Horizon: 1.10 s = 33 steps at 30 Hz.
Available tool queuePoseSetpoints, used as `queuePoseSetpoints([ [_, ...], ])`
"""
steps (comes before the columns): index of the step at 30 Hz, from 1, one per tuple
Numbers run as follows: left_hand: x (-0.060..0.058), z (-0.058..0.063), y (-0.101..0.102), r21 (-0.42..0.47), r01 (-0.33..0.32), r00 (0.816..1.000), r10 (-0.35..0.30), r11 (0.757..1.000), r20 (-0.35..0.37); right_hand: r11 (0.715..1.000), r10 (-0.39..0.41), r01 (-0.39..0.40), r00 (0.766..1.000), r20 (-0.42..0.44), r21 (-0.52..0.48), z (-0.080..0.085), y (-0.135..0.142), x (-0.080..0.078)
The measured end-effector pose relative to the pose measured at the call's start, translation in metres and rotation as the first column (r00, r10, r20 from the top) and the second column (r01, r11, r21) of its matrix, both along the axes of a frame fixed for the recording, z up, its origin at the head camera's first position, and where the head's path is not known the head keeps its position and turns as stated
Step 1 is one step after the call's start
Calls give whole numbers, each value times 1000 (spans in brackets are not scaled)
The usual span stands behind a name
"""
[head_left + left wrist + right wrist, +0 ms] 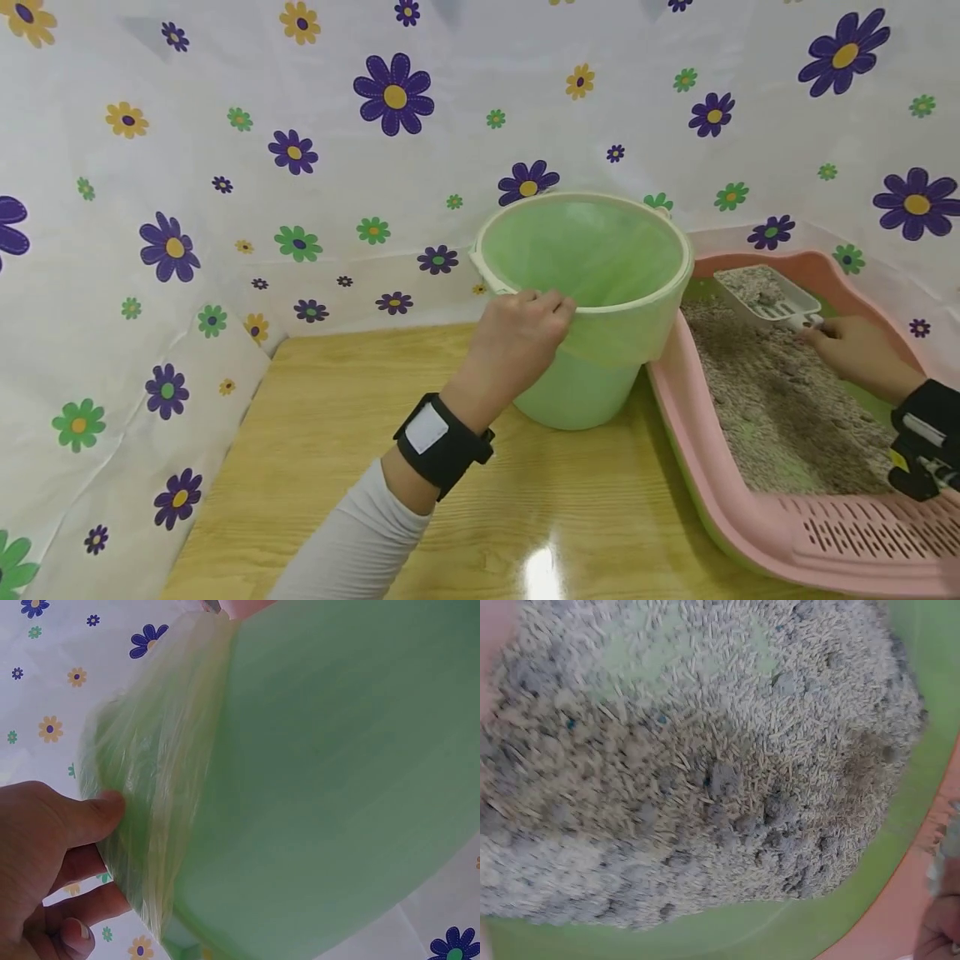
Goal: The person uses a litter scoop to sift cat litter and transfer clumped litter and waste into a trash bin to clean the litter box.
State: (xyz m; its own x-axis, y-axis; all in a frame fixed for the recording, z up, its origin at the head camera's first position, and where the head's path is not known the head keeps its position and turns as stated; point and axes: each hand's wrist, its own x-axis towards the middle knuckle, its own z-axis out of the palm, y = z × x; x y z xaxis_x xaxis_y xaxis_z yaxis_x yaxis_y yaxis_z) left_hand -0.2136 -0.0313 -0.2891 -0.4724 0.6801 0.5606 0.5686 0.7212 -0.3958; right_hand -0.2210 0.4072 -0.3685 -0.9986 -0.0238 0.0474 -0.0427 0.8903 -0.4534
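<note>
The lined green bucket [577, 400] admits a hand from above. Its wall and the pink litter box [701, 425] bar low rightward passage across the wooden tabletop [337, 408].

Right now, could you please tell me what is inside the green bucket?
Inside the green bucket, a translucent bag lines the visible sides; the near rim hides the bottom.

On the desk [337, 458], right of the bucket [573, 396]: the tray [712, 475], litter [780, 400] inside, scoop [797, 305] above. Behind the bucket: the wall [480, 62].
</note>
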Motion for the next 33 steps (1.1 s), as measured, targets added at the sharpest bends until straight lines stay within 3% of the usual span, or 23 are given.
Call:
queuePoseSetpoints([
  [2,-1,0,0,4,0,1000,0,1000,4,997,-70,67,993,-100,-31,1,-2,6],
  [6,-2,0,0,18,4,1000,-4,1000,-7,985,-162,137,942,-295,-104,6,-6,12],
  [9,-3,-1,0,16,3,1000,-2,1000,-14,980,-194,161,911,-364,-121,11,-6,13],
  [12,-2,-2,-2,14,1,1000,0,1000,-9,978,-209,183,898,-388,-103,14,-5,12],
  [15,-1,-3,-2,21,5,1000,-5,1000,-12,973,-230,215,903,-363,-83,16,-3,12],
  [18,-1,-3,-1,27,19,1000,-18,999,-23,970,-239,239,930,-281,-34,21,1,15],
  [22,-2,-3,0,28,29,999,-28,999,-32,972,-141,180,960,-240,150,28,5,17],
  [26,-2,-2,0,28,27,999,-26,999,-34,929,-66,139,974,-215,344,31,3,15],
  [29,-2,-3,0,28,19,999,-18,999,-33,931,-59,129,976,-207,341,25,-1,13],
  [31,-1,-4,0,27,13,999,-12,1000,-32,962,-39,99,972,-231,255,18,-4,9],
  [33,-1,-4,-1,25,9,999,-8,1000,-32,989,-35,59,985,-170,137,14,-6,8],
])
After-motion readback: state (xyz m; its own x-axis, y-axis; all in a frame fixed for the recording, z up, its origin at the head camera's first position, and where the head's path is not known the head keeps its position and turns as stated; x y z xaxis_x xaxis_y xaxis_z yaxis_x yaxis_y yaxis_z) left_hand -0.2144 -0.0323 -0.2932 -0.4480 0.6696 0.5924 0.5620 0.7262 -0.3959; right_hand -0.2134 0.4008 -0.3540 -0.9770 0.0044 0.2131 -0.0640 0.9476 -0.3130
